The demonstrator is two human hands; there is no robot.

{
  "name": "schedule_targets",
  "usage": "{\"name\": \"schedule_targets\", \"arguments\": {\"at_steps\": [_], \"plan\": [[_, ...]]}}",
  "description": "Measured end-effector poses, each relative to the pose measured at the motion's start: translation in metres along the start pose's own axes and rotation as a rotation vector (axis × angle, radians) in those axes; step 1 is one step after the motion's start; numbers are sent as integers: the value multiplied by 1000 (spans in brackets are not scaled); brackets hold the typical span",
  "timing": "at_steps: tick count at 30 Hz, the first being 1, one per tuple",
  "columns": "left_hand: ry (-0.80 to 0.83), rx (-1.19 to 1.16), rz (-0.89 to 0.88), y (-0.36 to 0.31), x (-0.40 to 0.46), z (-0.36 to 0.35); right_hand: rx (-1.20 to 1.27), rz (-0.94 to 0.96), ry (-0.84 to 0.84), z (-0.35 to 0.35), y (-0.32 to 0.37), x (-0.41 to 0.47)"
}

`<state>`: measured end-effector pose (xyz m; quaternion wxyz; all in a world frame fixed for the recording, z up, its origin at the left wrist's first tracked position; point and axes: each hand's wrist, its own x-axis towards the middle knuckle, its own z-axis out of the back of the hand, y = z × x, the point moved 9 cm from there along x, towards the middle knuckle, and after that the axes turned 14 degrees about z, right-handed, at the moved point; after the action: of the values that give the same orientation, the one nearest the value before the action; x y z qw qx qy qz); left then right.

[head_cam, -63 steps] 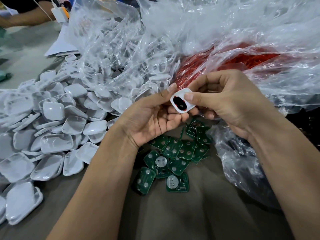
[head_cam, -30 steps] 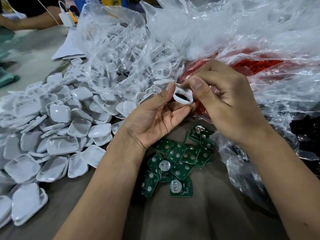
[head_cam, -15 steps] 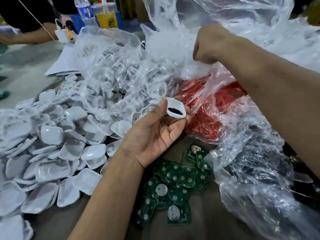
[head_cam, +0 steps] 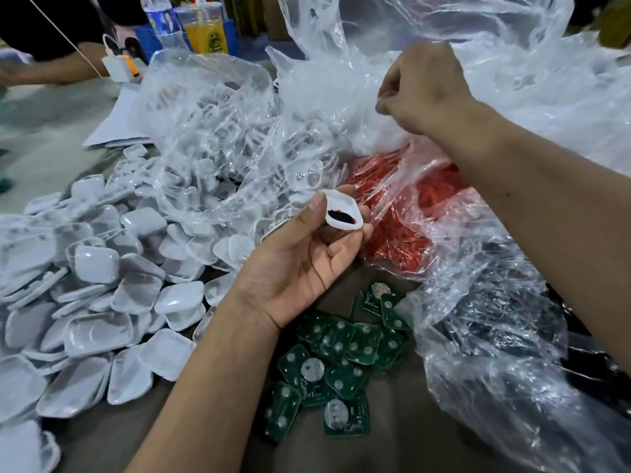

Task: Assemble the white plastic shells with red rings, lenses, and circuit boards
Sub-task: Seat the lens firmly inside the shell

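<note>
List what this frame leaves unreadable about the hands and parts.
- Right hand, head view: fingertips buried in the clear bag; whatever they pinch is hidden.
- Shell in left hand: tilted edge-on, so ring and lens seating is unclear.
- Circuit boards: markings too small.

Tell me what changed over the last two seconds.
The right hand let go of the white shell and moved up and away to the clear bag behind the red rings, where it now pinches at the plastic. The left hand kept holding the shell. The circuit boards stayed put.
</note>
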<state>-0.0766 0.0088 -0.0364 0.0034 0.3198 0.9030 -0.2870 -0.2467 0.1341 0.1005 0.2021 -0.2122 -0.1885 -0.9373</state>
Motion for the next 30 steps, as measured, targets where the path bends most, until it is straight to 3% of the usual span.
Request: {"name": "schedule_targets", "arguments": {"at_steps": [5,8,10,12,15,25,30], "plan": [[-11,-26,-15,-2,-1,3,318,-108,-172,21,-5,-30],[-42,-39,-56,-5,-2,6,716,-153,-263,24,8,-71],[-79,-53,-95,-7,-3,8,1047,-201,-199,10,24,-102],[-114,-69,-122,-9,-4,11,1206,-221,-89,-6,38,-133],[-121,-87,-149,-10,-8,11,1203,-250,-40,-20,36,-163],[-157,-3,-170,-9,-6,18,1228,-172,-216,-16,31,-174],[-95,78,-156,-7,-3,14,834,122,-420,16,47,-175]]}}
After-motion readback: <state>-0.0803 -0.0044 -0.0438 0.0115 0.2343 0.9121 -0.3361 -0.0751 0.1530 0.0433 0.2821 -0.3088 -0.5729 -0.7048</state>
